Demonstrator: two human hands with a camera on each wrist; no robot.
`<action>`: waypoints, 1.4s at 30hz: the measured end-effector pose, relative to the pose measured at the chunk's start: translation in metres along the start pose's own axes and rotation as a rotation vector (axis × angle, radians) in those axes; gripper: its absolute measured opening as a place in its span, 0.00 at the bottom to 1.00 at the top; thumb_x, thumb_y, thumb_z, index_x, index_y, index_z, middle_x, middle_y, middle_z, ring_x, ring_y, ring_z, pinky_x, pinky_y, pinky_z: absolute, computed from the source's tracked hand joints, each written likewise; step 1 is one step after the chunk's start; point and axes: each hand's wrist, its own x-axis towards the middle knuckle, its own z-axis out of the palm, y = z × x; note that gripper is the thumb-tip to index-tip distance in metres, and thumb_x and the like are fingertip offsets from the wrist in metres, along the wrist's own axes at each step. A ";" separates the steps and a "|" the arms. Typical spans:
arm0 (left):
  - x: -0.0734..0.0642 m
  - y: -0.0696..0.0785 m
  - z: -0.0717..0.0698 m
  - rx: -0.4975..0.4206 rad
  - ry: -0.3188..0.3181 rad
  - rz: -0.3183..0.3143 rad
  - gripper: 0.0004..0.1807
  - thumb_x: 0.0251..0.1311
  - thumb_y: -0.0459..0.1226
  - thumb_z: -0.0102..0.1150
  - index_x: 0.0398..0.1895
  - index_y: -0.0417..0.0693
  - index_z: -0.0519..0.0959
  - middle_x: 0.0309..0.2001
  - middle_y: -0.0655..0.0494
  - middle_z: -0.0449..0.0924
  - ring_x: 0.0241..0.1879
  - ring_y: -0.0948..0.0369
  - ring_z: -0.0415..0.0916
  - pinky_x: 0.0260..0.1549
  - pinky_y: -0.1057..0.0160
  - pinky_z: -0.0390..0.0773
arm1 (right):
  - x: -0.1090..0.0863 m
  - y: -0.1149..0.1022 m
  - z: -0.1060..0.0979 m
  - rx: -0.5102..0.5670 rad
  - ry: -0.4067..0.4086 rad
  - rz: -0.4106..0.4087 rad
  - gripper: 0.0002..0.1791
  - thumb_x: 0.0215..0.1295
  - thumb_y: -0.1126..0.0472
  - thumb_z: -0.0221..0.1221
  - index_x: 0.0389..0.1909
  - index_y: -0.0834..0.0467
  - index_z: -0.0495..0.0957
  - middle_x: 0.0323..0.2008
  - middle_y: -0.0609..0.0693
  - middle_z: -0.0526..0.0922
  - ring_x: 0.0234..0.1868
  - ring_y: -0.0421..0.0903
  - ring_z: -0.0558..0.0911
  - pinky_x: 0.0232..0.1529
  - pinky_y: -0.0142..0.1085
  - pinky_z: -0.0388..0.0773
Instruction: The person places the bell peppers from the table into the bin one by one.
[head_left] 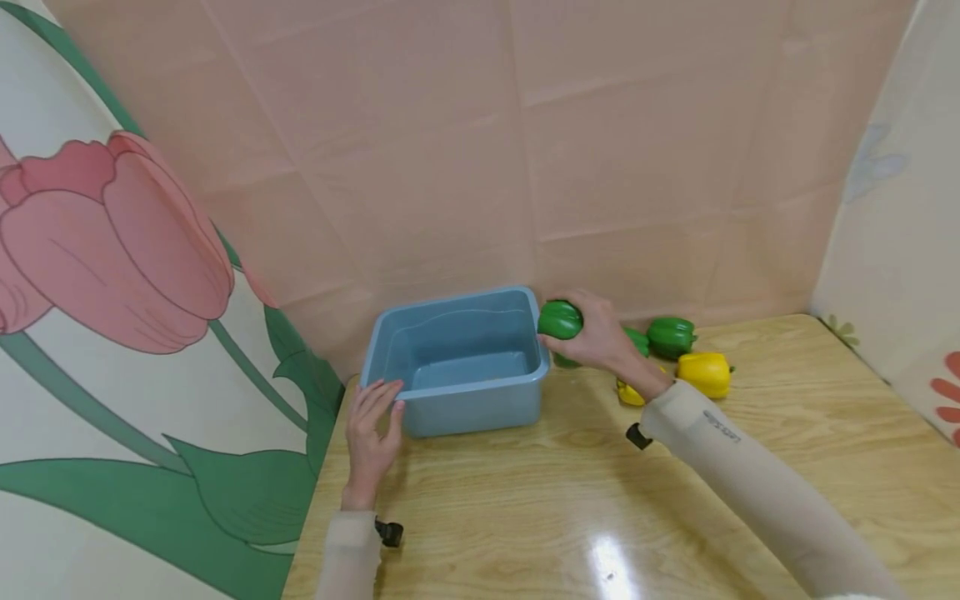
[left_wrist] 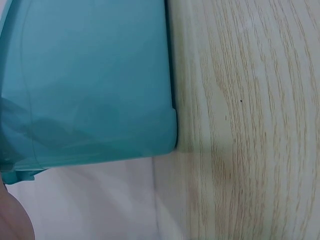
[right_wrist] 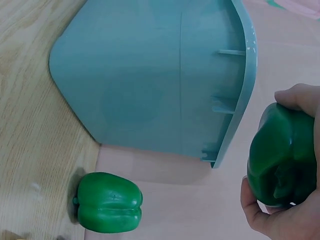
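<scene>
We had our right hand [head_left: 600, 332] curled round a green bell pepper [head_left: 558, 320] just beside the blue basin [head_left: 472, 411], whose rim [head_left: 480, 385], touched by our relaxed left hand [head_left: 371, 433], could have snagged a low crossing.

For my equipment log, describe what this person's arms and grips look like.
The left sleeve and right sleeve are pale beige; the right bears dark lettering, too small to read. A black device sits at each wrist. The left grip and right grip are gloveless.

Soft, even light leaves one white glare and faint shadows on the table [head_left: 495, 508].
</scene>
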 end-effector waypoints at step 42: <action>0.000 0.001 0.002 0.005 0.003 -0.010 0.21 0.65 0.27 0.68 0.60 0.48 0.88 0.57 0.47 0.89 0.64 0.43 0.79 0.75 0.27 0.57 | 0.011 -0.017 0.027 0.089 -0.052 0.019 0.32 0.55 0.49 0.80 0.60 0.52 0.82 0.53 0.54 0.86 0.38 0.50 0.83 0.34 0.45 0.82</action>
